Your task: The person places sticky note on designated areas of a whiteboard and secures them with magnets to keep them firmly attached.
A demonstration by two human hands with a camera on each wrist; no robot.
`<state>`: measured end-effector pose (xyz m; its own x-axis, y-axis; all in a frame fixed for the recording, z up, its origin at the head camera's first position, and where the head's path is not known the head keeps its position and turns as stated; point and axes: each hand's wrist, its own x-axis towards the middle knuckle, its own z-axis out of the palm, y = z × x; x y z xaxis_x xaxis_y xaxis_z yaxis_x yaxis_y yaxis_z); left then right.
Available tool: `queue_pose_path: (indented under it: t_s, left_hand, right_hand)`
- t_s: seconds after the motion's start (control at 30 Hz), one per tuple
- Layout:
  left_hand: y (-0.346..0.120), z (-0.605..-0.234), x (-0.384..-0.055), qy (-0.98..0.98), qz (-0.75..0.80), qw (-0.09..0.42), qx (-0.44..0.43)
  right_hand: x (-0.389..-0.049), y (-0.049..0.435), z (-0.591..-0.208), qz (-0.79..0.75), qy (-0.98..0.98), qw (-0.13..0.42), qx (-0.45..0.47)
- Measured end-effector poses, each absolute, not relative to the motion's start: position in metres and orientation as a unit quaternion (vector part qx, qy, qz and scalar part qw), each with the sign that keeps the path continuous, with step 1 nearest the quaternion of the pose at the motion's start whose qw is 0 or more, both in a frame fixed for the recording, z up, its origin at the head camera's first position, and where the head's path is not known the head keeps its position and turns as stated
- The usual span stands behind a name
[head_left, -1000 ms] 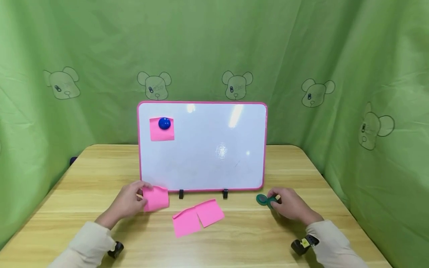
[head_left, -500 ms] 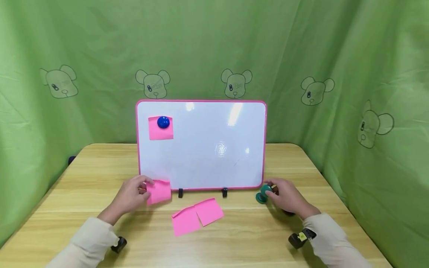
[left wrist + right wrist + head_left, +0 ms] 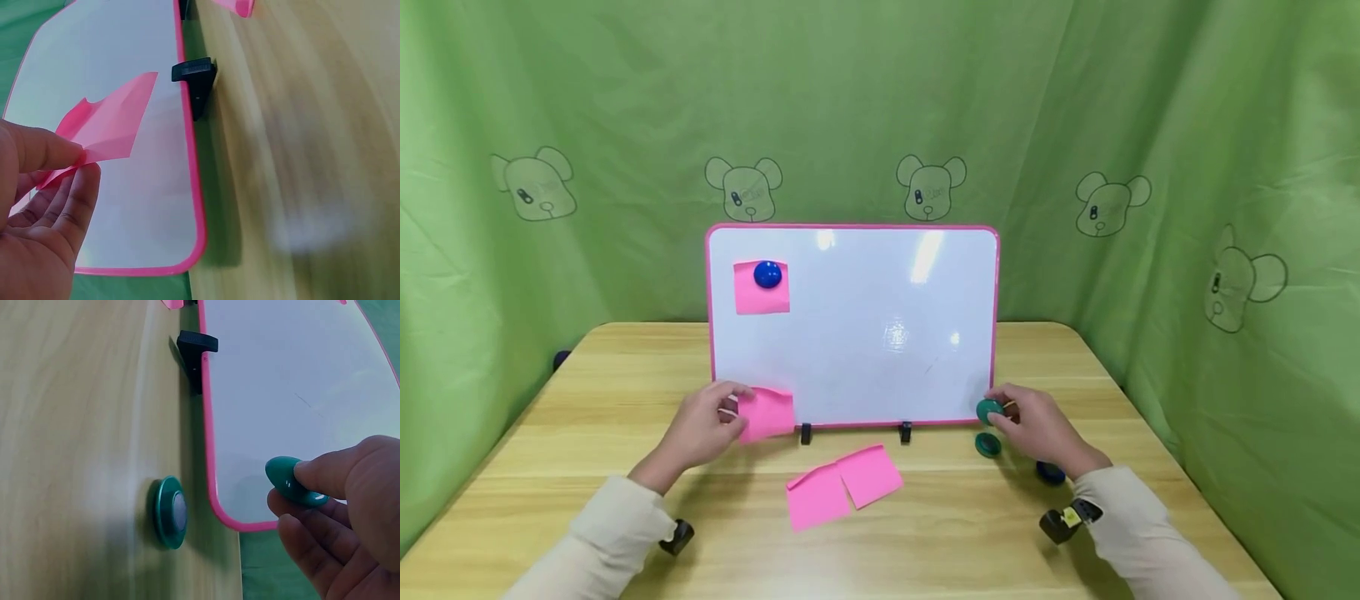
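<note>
My left hand [image 3: 703, 425] pinches a pink sticky note [image 3: 767, 414] by its left edge, in front of the lower left of the whiteboard [image 3: 857, 350]. In the left wrist view the note [image 3: 112, 125] bends out from between thumb and fingers. Near the board's lower right corner, my right hand [image 3: 1037, 429] holds a round green magnet [image 3: 989, 411] between thumb and fingers. The right wrist view shows the thumb on the domed face of that magnet [image 3: 290, 478]. A second green magnet [image 3: 988, 445] lies on the table just below, its grey disc [image 3: 180, 511] facing up.
Two pink notes [image 3: 844, 488] lie side by side before the board. A blue magnet [image 3: 767, 274] holds another note [image 3: 762, 302] at the board's upper left. Black feet [image 3: 806, 433] support the board. A dark blue magnet [image 3: 1050, 472] lies beside my right wrist.
My left hand has lifted the pink note up and to the right. My right hand has raised one green magnet off the table, leaving the other behind and uncovering the dark blue one.
</note>
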<state>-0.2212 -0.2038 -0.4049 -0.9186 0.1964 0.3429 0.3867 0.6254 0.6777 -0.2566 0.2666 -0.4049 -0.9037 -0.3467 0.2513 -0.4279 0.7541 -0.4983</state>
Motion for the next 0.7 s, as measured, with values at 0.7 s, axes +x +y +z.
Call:
queue_pose_path:
  t_s: [0.7]
  left_hand:
    - [-0.179,-0.381,-0.240,-0.896,-0.388,0.123,-0.174]
  right_hand:
    - [-0.276,0.238,-0.377,0.301,-0.922,0.083,0.229]
